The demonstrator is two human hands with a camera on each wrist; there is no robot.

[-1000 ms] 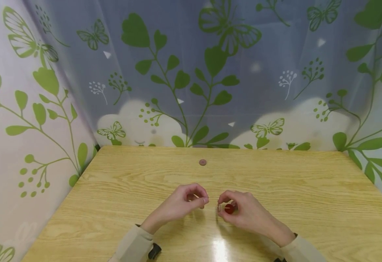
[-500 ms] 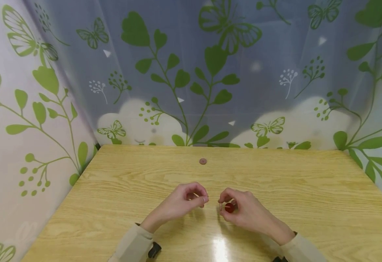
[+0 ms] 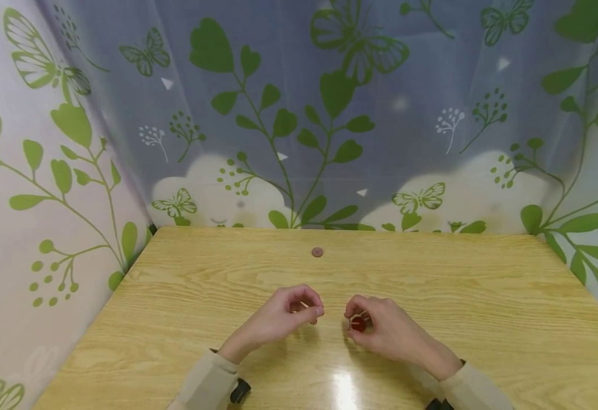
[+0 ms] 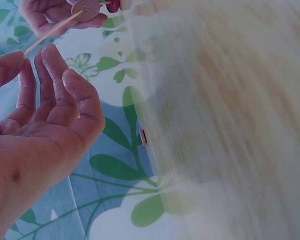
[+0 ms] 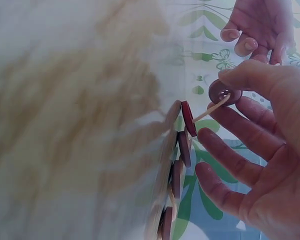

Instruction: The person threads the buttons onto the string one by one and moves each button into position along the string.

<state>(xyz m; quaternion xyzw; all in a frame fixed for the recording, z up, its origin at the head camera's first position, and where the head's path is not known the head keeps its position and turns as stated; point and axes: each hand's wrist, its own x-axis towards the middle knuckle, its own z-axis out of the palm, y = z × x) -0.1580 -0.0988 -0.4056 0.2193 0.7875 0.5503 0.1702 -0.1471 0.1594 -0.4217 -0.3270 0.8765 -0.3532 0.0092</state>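
Note:
My left hand point(image 3: 291, 313) pinches the tip of a pale string point(image 4: 52, 32) between thumb and forefinger. The cord runs taut through a brown button point(image 5: 225, 92), which my right hand point(image 3: 383, 327) holds by its rim between thumb and fingers. Just beyond that one, a red button point(image 3: 359, 324) sits on the same string, apart from the brown one. Several darker buttons point(image 5: 176, 179) follow below it in the right wrist view, strung in a row near the tabletop. In the head view, my right hand hides this row.
A loose brown button point(image 3: 317, 252) lies flat on the wooden table point(image 3: 201, 267), near its back edge. Patterned cloth point(image 3: 278, 114) with leaves and butterflies hangs behind the table and at both sides.
My right hand has shifted slightly right with the brown button, bringing it closer to the red button along the string. The left hand has moved barely leftward, still pinching the string's tip.

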